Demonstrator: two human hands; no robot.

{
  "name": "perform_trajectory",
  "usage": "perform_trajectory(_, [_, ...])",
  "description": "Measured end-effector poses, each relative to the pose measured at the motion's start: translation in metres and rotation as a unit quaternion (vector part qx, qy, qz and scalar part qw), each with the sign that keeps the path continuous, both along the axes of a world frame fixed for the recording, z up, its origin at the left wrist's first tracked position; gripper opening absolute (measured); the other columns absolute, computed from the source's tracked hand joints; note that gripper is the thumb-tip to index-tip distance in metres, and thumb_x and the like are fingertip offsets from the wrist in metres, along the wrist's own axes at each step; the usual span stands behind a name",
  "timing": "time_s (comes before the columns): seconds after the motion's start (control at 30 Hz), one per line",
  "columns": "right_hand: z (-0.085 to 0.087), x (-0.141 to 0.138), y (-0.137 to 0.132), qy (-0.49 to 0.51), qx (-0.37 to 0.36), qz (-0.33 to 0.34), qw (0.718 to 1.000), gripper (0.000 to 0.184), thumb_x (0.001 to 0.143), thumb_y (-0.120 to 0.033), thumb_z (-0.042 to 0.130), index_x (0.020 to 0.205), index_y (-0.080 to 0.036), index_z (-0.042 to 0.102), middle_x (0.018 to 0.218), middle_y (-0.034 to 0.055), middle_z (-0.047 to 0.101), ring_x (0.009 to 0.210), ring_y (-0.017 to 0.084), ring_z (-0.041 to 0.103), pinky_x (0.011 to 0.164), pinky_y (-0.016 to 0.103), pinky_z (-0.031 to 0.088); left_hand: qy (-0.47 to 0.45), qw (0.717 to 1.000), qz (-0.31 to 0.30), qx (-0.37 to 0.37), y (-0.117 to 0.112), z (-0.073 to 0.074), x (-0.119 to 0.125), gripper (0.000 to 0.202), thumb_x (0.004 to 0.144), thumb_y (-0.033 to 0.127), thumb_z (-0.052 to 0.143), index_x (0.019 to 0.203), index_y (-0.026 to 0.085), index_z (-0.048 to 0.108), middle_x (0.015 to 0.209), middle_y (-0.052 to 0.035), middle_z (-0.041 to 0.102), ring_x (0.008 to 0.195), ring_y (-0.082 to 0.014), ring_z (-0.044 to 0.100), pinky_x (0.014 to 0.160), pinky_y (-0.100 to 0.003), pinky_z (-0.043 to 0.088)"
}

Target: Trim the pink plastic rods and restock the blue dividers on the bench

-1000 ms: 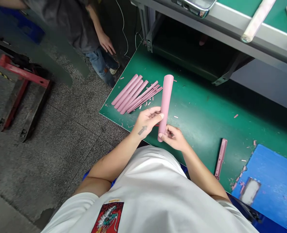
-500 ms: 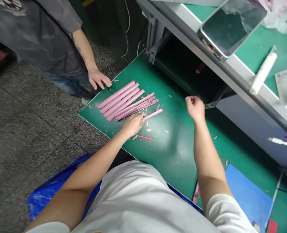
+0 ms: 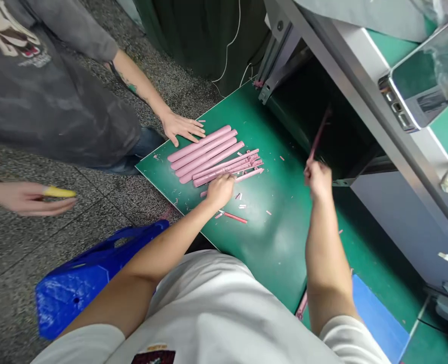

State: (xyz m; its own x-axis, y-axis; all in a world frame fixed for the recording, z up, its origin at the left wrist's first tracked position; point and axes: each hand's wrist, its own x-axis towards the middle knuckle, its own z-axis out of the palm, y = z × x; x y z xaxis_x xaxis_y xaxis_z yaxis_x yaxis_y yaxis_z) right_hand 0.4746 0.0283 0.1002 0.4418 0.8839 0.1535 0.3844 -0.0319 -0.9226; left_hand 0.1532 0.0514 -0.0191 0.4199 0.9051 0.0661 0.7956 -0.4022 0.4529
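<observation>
My left hand is closed over a pink stick lying on the green tabletop; the stick shows on both sides of the fingers. Just behind it lie several thin, notched pink strips and a row of smooth pink tubes. My right hand, raised in front of the dark opening under the shelf, is closed around the lower end of a long thin pink strip that points up and away. Near my left wrist rests a red-handled tool with a thin tip.
A co-worker's hand lies flat by the tubes; the other hand, with a yellow finger cover, hangs over the floor. Pink scraps litter the green table. A metal-edged shelf with a phone overhangs it. A blue plastic stool stands beside me.
A thin pink strip now shows in my right hand, reaching toward the dark opening. My left hand still grips a pink stick. The co-worker's yellow-tipped hand has come into view.
</observation>
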Motion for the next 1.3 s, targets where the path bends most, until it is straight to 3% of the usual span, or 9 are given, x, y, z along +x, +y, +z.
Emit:
perform_trajectory(0.2, [-0.098,-0.122,-0.158,0.139,-0.042,0.023,0.989,0.06,0.083,-0.083,0.077,0.088,-0.027,0.055,0.061,-0.0086,0.042,0.05,0.011,0.032,0.047,0.025,0.026,-0.036,0.999,-0.011,0.005,-0.005,0.003,-0.006,0.044,0.111,0.019,0.044,0.137,0.006,0.077,0.135,-0.0254,0.074,0.135,-0.0423,0.068,0.117,-0.053,0.054])
perform_trajectory(0.43, [-0.133,-0.178,-0.215,0.102,-0.022,0.032,0.994,0.052,0.09,-0.074,0.076,0.093,-0.027,0.056,0.07,-0.0058,0.049,0.06,0.013,0.039,0.059,0.027,0.036,-0.186,0.981,-0.049,-0.029,-0.038,0.018,0.005,0.043,0.116,0.031,0.047,0.147,0.012,0.069,0.137,-0.021,0.074,0.135,-0.0334,0.07,0.12,-0.049,0.055])
perform_trajectory(0.67, [-0.107,-0.159,-0.231,-0.037,-0.022,0.094,0.995,0.05,0.097,-0.075,0.067,0.097,-0.024,0.069,0.068,-0.0035,0.056,0.063,0.016,0.048,0.063,0.029,0.041,-0.567,0.753,-0.129,-0.308,-0.093,0.056,0.017,0.055,0.1,0.049,0.074,0.142,0.016,0.063,0.088,-0.0003,0.064,0.063,-0.0123,0.059,0.054,-0.022,0.052])
perform_trajectory(0.77, [-0.075,-0.141,-0.216,-0.075,0.035,0.037,0.996,0.052,0.102,-0.074,0.06,0.113,-0.024,0.07,0.076,-0.0018,0.061,0.066,0.017,0.051,0.066,0.03,0.042,-0.511,0.802,-0.134,-0.278,-0.121,0.062,0.008,0.057,0.103,0.045,0.07,0.153,0.02,0.061,0.079,0.004,0.058,0.055,-0.0104,0.052,0.049,-0.02,0.044])
perform_trajectory(0.9, [-0.058,-0.148,-0.194,-0.129,0.045,0.136,0.981,0.049,0.105,-0.073,0.06,0.099,-0.024,0.067,0.077,0.0002,0.066,0.07,0.018,0.058,0.072,0.031,0.045,-0.43,0.872,-0.13,-0.194,-0.156,0.05,-0.001,0.04,0.106,0.036,0.065,0.142,0.02,0.067,0.073,0.0035,0.06,0.055,-0.01,0.054,0.052,-0.02,0.042])
perform_trajectory(1.0, [-0.076,-0.162,-0.184,-0.055,0.054,0.163,0.984,0.06,0.104,-0.08,0.057,0.081,-0.024,0.061,0.07,0.0005,0.062,0.066,0.017,0.055,0.068,0.031,0.045,-0.441,0.855,-0.113,-0.248,-0.165,0.033,-0.008,0.034,0.108,0.047,0.06,0.122,0.017,0.066,0.079,-0.0004,0.066,0.053,-0.0112,0.056,0.047,-0.022,0.044])
perform_trajectory(1.1, [-0.106,-0.162,-0.176,0.109,0.025,0.145,0.983,0.065,0.092,-0.087,0.068,0.079,-0.024,0.063,0.064,-0.0024,0.055,0.053,0.012,0.045,0.053,0.028,0.037,-0.353,0.902,-0.091,-0.23,-0.158,0.02,-0.013,0.036,0.113,0.047,0.049,0.121,0.016,0.064,0.089,-0.0071,0.074,0.059,-0.0165,0.066,0.052,-0.027,0.055])
perform_trajectory(1.2, [-0.129,-0.146,-0.173,0.194,0.006,0.115,0.974,0.06,0.084,-0.083,0.073,0.087,-0.023,0.066,0.067,-0.0032,0.057,0.046,0.01,0.04,0.045,0.028,0.035,-0.263,0.952,-0.052,-0.149,-0.138,0.015,-0.002,0.033,0.112,0.031,0.05,0.133,0.013,0.068,0.114,-0.0173,0.079,0.099,-0.0293,0.08,0.088,-0.042,0.068])
perform_trajectory(1.3, [-0.14,-0.122,-0.182,0.213,0.0,0.086,0.973,0.051,0.077,-0.07,0.079,0.088,-0.022,0.068,0.07,-0.0018,0.062,0.048,0.011,0.045,0.044,0.027,0.037,-0.211,0.974,-0.02,-0.085,-0.106,0.018,0.025,0.05,0.107,0.014,0.051,0.155,0.009,0.062,0.15,-0.0269,0.067,0.145,-0.0397,0.064,0.126,-0.053,0.051])
